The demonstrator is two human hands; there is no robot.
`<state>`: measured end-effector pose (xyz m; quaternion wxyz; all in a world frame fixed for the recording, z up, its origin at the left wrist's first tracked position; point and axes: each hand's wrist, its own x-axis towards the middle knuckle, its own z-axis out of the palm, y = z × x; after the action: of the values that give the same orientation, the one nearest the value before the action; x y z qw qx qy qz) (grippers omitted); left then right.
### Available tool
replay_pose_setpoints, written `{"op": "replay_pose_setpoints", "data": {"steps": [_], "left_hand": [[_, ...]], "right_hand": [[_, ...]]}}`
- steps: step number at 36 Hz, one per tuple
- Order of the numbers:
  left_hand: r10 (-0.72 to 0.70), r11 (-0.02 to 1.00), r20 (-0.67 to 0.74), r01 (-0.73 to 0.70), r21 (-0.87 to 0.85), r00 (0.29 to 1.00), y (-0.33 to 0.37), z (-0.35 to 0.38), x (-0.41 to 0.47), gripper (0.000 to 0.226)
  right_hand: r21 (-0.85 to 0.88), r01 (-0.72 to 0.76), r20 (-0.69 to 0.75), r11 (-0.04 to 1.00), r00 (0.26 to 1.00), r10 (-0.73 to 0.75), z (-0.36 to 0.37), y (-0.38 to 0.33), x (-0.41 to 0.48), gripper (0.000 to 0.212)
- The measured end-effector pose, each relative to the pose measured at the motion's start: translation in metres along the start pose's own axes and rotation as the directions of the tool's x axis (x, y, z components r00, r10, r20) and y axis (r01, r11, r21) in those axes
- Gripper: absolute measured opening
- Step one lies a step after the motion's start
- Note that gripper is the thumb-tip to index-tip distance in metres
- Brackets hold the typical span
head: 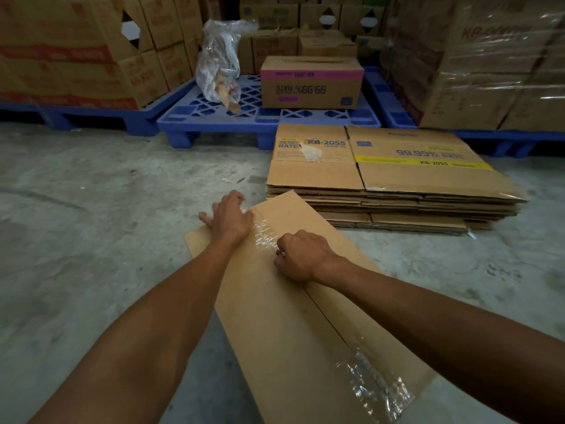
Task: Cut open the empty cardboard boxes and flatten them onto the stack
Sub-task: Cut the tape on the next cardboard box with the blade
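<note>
item: brown cardboard box (290, 316) lying on grey concrete floor (91, 209), near stack of flattened cartons (391, 179) | left hand (227, 217) gripping box's far end | right hand (301, 257) fisted at clear tape seam (263, 234), grip hidden, cannot tell

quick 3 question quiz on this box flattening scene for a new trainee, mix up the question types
1. True or false: the stack of flattened boxes lies on the blue pallet.
2. Which hand holds the far end of the near box? A) left hand B) right hand
3. Fill in: the right hand's curled fingers pinch at crumpled clear ___ along the near box's seam.

Key: 1 false, the stack lies on the floor; 2 A; 3 tape.
</note>
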<state>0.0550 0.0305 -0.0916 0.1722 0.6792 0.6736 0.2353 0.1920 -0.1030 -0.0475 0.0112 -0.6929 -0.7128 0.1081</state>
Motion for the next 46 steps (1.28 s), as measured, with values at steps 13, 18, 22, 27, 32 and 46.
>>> {"op": "replay_pose_setpoints", "data": {"steps": [13,18,22,27,32,46], "left_hand": [[0.364,0.825,0.429,-0.500,0.265,0.827,0.017,0.015,-0.045,0.060],[0.447,0.757,0.513,-0.615,0.218,0.732,0.008,0.021,-0.069,0.062],[0.355,0.794,0.513,-0.542,0.274,0.781,0.006,0.014,-0.049,0.063],[0.328,0.800,0.513,-0.522,0.295,0.793,0.007,0.015,-0.045,0.064],[0.313,0.802,0.507,-0.509,0.312,0.803,0.008,0.011,-0.047,0.064],[0.495,0.726,0.515,-0.659,0.196,0.699,0.032,0.023,-0.105,0.057]], "right_hand": [[-0.037,0.034,0.064,0.999,0.997,-0.032,0.005,0.019,-0.057,0.030],[-0.064,0.065,0.045,0.996,0.997,-0.062,0.005,0.016,-0.057,0.036],[-0.103,0.066,-0.043,0.992,0.997,-0.071,0.006,0.009,-0.043,0.042],[-0.128,0.045,0.007,0.991,0.999,-0.045,0.000,0.010,-0.040,0.042],[-0.085,0.055,0.063,0.995,0.997,-0.050,0.006,0.029,-0.082,0.033],[-0.039,0.065,-0.018,0.997,0.998,-0.065,0.014,0.054,-0.157,0.028]]}}
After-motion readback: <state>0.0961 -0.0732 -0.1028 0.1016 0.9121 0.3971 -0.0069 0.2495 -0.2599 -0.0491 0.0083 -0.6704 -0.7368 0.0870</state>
